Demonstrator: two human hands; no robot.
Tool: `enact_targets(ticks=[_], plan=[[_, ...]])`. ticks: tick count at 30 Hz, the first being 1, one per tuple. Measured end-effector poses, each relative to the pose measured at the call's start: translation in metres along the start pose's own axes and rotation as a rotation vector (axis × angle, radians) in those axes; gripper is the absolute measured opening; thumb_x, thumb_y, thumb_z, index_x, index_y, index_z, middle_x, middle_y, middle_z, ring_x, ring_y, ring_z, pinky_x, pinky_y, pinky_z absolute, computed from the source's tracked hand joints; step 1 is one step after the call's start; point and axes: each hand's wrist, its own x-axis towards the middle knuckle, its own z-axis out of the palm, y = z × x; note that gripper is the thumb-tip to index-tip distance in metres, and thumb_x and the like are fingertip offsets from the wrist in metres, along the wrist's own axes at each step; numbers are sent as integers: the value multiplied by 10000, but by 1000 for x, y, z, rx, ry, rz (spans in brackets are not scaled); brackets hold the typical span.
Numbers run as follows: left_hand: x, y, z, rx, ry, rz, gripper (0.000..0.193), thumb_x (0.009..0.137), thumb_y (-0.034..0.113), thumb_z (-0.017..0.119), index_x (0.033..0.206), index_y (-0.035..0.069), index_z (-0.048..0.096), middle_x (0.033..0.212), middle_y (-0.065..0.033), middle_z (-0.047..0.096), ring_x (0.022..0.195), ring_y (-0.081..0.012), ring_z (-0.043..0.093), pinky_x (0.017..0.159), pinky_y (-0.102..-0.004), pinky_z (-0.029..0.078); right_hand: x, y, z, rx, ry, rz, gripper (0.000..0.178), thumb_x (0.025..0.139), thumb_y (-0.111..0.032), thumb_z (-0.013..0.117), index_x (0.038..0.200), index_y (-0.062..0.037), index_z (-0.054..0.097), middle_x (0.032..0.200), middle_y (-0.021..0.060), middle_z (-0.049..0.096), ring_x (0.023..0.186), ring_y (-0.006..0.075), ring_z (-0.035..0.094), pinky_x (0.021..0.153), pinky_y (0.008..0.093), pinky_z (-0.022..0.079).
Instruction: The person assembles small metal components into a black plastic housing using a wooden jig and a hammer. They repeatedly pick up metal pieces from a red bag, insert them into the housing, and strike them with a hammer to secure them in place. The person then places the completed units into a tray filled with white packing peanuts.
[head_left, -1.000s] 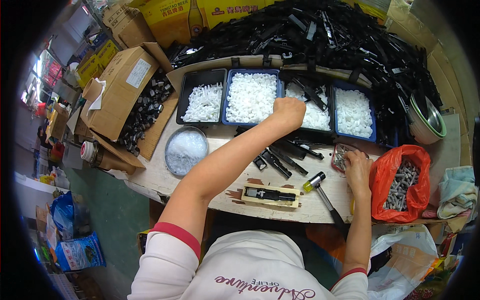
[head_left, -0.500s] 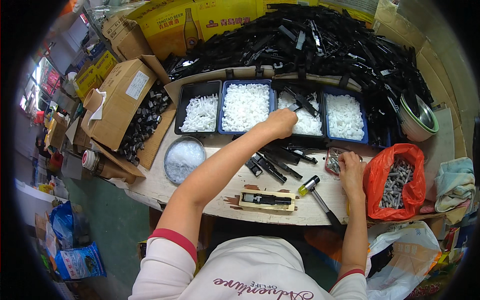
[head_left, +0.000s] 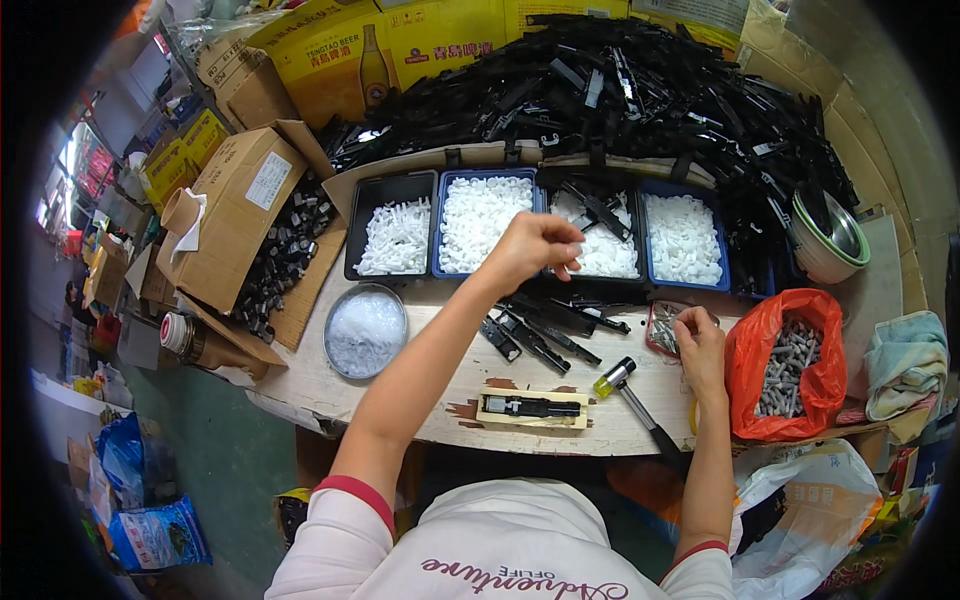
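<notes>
- Pinched fingertips mark the left hand (head_left: 532, 248): it hovers over the front edge of the row of trays, fingers drawn together around what looks like a small white piece, too small to tell for sure.
- Far left, an open cardboard box (head_left: 236, 222) tilts on the bench edge, with small dark parts (head_left: 283, 262) spilled beside it.
- Next comes a round metal dish (head_left: 365, 331) of clear bits, sitting on the wooden bench (head_left: 420, 415).
- Behind the dish a black tray (head_left: 394, 236) holds white plastic pieces, and a blue tray (head_left: 484, 221) beside it holds more; the left hand is just in front of this blue one.
- Loose black strips (head_left: 545, 330) lie on the bench below that hand.
- Near the bench's front edge a pale wooden jig (head_left: 531, 408) carries a black part laid flat.
- Just right of the jig lies a small hammer (head_left: 628, 395) with a yellow-tipped head, handle pointing toward the person.
- Right hand (head_left: 700, 346) rests curled over a small clear container of metal pins (head_left: 664, 327), fingertips touching it; whether it grips anything cannot be told.
- Farther right an orange bag (head_left: 785, 362) gapes open with grey metal pieces inside.
- Along the back, a big heap of black parts (head_left: 640, 90) spans the bench.
</notes>
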Motion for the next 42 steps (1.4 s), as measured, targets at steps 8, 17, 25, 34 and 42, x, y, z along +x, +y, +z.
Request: enact_targets(ticks=[8, 17, 25, 34, 42], plan=[[-104, -46, 34, -536, 6, 62, 113, 752, -79, 593, 853, -30, 577, 852, -150, 585, 716, -221, 631, 591, -310, 551, -38, -78, 33, 891, -300, 102, 80, 836, -105, 562, 848, -25, 556, 769, 20, 580, 700, 63, 508, 652, 195, 402], [-145, -55, 35, -592, -1, 158, 82, 755, -65, 602, 828, -26, 599, 883, -118, 557, 771, -224, 635, 652, -306, 568, -55, -106, 61, 992, -544, 171, 109, 823, -133, 579, 841, -28, 556, 719, -9, 521, 649, 65, 445, 605, 207, 356], [-151, -54, 30, -373, 33, 275, 111, 741, -99, 591, 838, -46, 601, 881, -122, 546, 763, -226, 633, 665, -307, 575, -51, -116, 61, 866, -715, 191, 103, 811, -125, 591, 803, -26, 565, 703, -19, 524, 622, 63, 443, 580, 203, 356], [-163, -66, 27, -126, 150, 337, 113, 797, -93, 522, 874, -45, 589, 873, -96, 558, 758, -174, 629, 671, -253, 554, -67, -113, 79, 89, -243, -540, 78, 789, -89, 593, 822, -19, 597, 689, 59, 569, 638, 163, 514, 626, 274, 351], [-175, -75, 22, 430, 213, 468, 211, 717, -100, 575, 894, 10, 610, 902, -93, 591, 798, -228, 600, 679, -299, 471, -85, -105, 90, 24, -177, -692, 101, 700, -35, 650, 780, -62, 596, 698, 23, 572, 640, 172, 503, 641, 317, 289]])
